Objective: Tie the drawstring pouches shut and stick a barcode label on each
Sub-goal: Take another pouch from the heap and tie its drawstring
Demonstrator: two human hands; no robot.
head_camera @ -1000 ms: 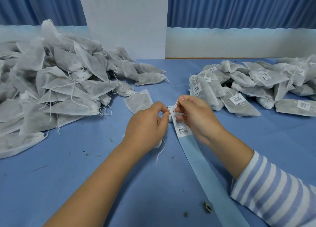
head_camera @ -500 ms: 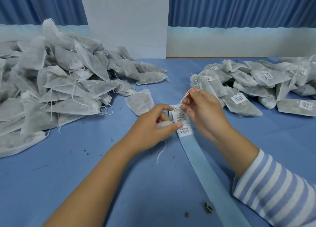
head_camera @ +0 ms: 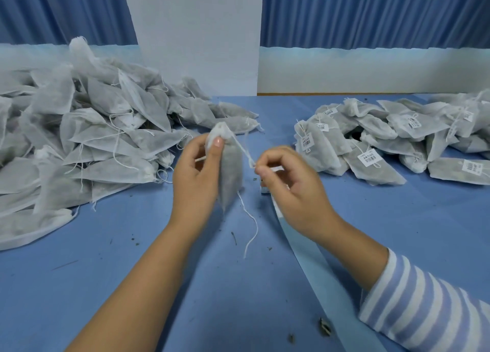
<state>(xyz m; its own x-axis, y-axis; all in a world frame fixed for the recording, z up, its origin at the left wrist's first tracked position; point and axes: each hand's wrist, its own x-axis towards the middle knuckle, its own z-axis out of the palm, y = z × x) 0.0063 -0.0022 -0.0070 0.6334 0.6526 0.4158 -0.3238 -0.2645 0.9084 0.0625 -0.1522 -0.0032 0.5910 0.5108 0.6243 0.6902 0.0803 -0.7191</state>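
My left hand (head_camera: 196,174) grips a white drawstring pouch (head_camera: 231,174) by its gathered neck and holds it upright above the blue table (head_camera: 159,272). From the neck a white drawstring (head_camera: 245,151) runs taut to my right hand (head_camera: 287,184), which pinches it between thumb and fingers. A second loose end of string (head_camera: 250,224) dangles below the pouch. The pale blue label backing strip (head_camera: 313,261) runs from under my right hand towards the near right; the labels at its far end are hidden by that hand.
A large heap of unlabelled pouches (head_camera: 87,139) fills the left side of the table. A pile of tied pouches with barcode labels (head_camera: 384,142) lies at the right. Small dark crumbs (head_camera: 324,326) dot the cloth. A white wall panel (head_camera: 193,33) stands behind.
My left hand has lifted the pouch off the table and turned it upright. My right hand has pulled the drawstring out to the right, covering the labels on the strip.
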